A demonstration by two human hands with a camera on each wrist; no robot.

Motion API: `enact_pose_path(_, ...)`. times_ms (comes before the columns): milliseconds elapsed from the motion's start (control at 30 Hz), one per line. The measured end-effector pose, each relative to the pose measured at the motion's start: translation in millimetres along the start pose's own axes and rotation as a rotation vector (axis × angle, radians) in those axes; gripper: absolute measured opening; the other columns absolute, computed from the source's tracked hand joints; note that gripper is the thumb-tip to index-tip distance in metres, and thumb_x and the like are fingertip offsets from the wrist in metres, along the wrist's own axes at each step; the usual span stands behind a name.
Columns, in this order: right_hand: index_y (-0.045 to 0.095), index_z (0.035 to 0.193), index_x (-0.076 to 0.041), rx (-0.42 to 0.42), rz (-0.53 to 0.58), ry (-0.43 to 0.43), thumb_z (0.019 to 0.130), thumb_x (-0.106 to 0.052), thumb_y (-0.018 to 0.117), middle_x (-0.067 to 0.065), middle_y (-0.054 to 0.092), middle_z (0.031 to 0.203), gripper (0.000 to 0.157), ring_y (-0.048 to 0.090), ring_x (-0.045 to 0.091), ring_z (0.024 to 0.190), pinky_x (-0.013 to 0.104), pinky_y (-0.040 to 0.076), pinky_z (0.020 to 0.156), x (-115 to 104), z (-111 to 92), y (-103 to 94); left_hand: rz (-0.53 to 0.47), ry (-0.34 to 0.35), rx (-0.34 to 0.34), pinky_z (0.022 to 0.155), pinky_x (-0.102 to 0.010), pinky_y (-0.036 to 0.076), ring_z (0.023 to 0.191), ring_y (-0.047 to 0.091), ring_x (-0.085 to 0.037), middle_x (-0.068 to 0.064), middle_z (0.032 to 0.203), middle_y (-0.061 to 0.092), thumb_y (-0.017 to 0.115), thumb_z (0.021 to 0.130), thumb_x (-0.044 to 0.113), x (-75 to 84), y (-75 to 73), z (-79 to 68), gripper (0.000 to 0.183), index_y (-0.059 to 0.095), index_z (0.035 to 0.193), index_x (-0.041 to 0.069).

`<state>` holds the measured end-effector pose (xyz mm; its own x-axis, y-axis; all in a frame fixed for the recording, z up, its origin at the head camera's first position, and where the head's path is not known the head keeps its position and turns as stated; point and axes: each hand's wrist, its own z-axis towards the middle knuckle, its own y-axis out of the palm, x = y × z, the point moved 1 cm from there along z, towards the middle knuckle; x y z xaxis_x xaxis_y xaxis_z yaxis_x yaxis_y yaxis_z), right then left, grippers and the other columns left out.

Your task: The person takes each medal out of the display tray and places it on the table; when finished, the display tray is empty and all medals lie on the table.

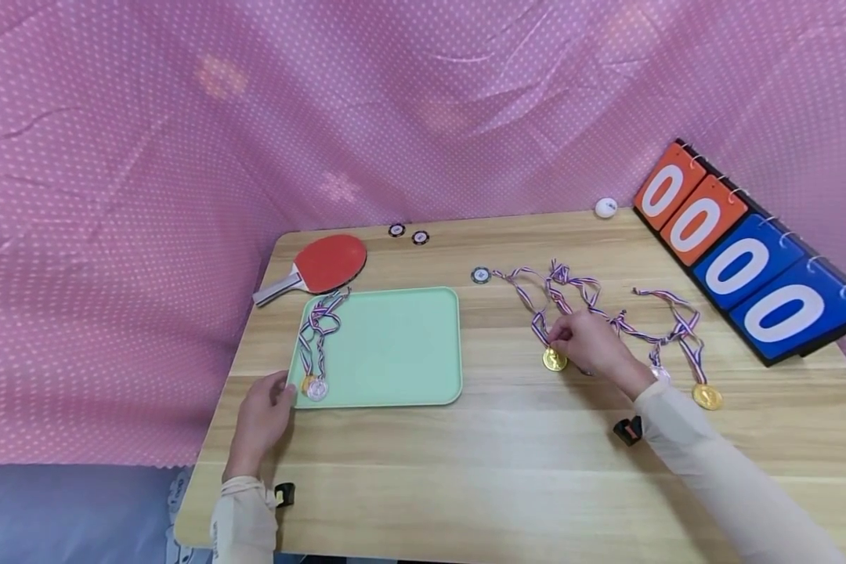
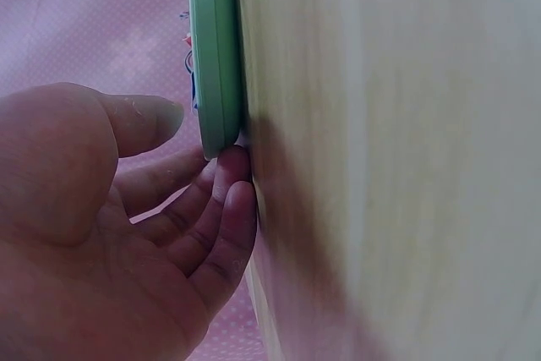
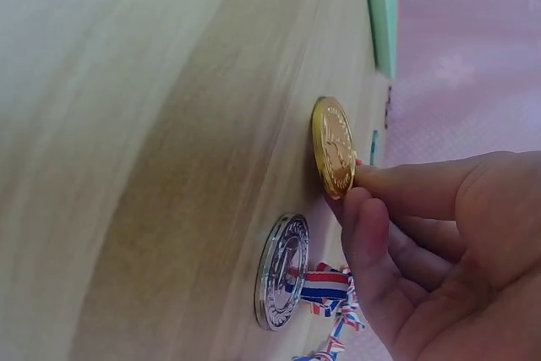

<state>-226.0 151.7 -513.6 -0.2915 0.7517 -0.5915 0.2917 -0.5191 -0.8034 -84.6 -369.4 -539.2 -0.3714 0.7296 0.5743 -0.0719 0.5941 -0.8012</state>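
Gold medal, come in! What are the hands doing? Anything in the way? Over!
Right hand pinching gold medal. Left hand touching tray edge. Silver medal close beside right hand, might get in the way. Over.

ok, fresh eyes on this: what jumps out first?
Likely the orange-and-blue scoreboard, reading 0000 along the right side of the table. Then the red paddle at the far left, beyond the green tray, and the gold medal that the right hand pinches, to the tray's right.
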Motion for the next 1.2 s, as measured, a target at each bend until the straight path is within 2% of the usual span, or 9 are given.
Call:
enact_pose_path(167, 0.074, 0.085, -0.006, 0.06, -0.059, -0.034, 0.083, -0.005, 0.071, 0.006, 0.073, 0.084, 0.004, 0.065, 0.017, 0.075, 0.035, 0.057, 0.07, 1.9, -2.9, 2.6, -0.006, -0.011, -0.015, 0.106, -0.059, 0.039, 0.124, 0.048, -0.037, -0.02, 0.138, 0.049, 0.043, 0.102, 0.034, 1.0, -1.0, 0.6, 0.051, 0.041, 0.147, 0.009)
enact_pose_path(333, 0.073, 0.083, -0.007, 0.103, -0.094, -0.081, 0.081, -0.003, 0.073, 0.008, 0.074, 0.083, 0.005, 0.068, 0.02, 0.075, 0.037, 0.059, 0.07, 2.5, -5.6, 6.0, -0.006, 0.002, -0.012, 0.103, -0.059, 0.041, 0.121, 0.05, -0.037, -0.02, 0.135, 0.05, 0.043, 0.102, 0.033, -0.1, -0.9, -1.1, 0.051, 0.042, 0.146, 0.008)
enact_pose_path(500, 0.073, 0.085, -0.007, 0.087, -0.06, -0.051, 0.082, 0.0, 0.071, 0.009, 0.074, 0.087, 0.007, 0.068, 0.023, 0.08, 0.038, 0.06, 0.073, -1.0, -6.2, 10.8, -0.011, -0.003, -0.006, 0.102, -0.058, 0.042, 0.12, 0.051, -0.036, -0.02, 0.134, 0.051, 0.043, 0.102, 0.033, -6.0, -1.8, -4.3, 0.051, 0.042, 0.146, 0.008)
enact_pose_path(633, 0.073, 0.087, -0.007, 0.08, -0.036, -0.025, 0.085, -0.002, 0.069, 0.008, 0.073, 0.087, 0.007, 0.066, 0.02, 0.078, 0.034, 0.057, 0.069, -1.3, -9.2, 13.0, -0.015, 0.01, 0.004, 0.104, -0.059, 0.04, 0.123, 0.05, -0.037, -0.019, 0.136, 0.051, 0.044, 0.102, 0.034, -6.4, -0.9, -1.4, 0.051, 0.042, 0.146, 0.008)
enact_pose_path(733, 0.074, 0.087, -0.008, 0.111, -0.042, -0.027, 0.085, -0.003, 0.07, 0.007, 0.073, 0.086, 0.007, 0.063, 0.018, 0.076, 0.03, 0.053, 0.066, -0.3, -11.3, 13.4, -0.019, 0.022, 0.01, 0.104, -0.058, 0.041, 0.122, 0.051, -0.036, -0.018, 0.134, 0.052, 0.045, 0.102, 0.034, -4.0, -0.2, 2.3, 0.051, 0.043, 0.146, 0.009)
enact_pose_path(867, 0.074, 0.087, -0.009, 0.186, -0.043, -0.038, 0.084, -0.003, 0.069, 0.007, 0.073, 0.087, 0.008, 0.064, 0.019, 0.076, 0.033, 0.052, 0.065, -3.9, -9.5, 11.8, -0.031, 0.027, 0.023, 0.103, -0.056, 0.042, 0.119, 0.052, -0.034, -0.017, 0.129, 0.054, 0.047, 0.101, 0.031, -1.7, -2.0, 6.3, 0.049, 0.044, 0.144, 0.008)
enact_pose_path(1000, 0.074, 0.089, -0.008, 0.245, -0.011, -0.023, 0.085, -0.006, 0.068, 0.008, 0.073, 0.085, 0.008, 0.065, 0.02, 0.073, 0.034, 0.053, 0.063, -15.4, -4.7, 14.2, -0.043, 0.039, 0.035, 0.098, -0.051, 0.045, 0.112, 0.053, -0.031, -0.015, 0.123, 0.055, 0.048, 0.101, 0.027, -0.6, -3.5, 9.4, 0.046, 0.046, 0.143, 0.006)
enact_pose_path(1100, 0.074, 0.093, -0.007, 0.219, 0.055, -0.021, 0.086, -0.006, 0.068, 0.008, 0.073, 0.085, 0.009, 0.064, 0.019, 0.073, 0.03, 0.054, 0.063, -33.4, -2.9, 25.6, -0.054, 0.025, 0.022, 0.096, -0.046, 0.047, 0.109, 0.053, -0.028, -0.013, 0.12, 0.055, 0.048, 0.101, 0.027, -1.7, -2.6, 9.8, 0.046, 0.047, 0.142, 0.007)
enact_pose_path(1200, 0.073, 0.095, -0.007, 0.147, 0.142, -0.026, 0.086, -0.007, 0.068, 0.008, 0.074, 0.088, 0.01, 0.064, 0.017, 0.074, 0.028, 0.056, 0.065, -64.2, 1.3, 44.4, -0.063, 0.004, 0.008, 0.096, -0.046, 0.048, 0.109, 0.053, -0.027, -0.012, 0.121, 0.055, 0.048, 0.101, 0.027, -5.2, -2.0, 7.4, 0.046, 0.047, 0.143, 0.007)
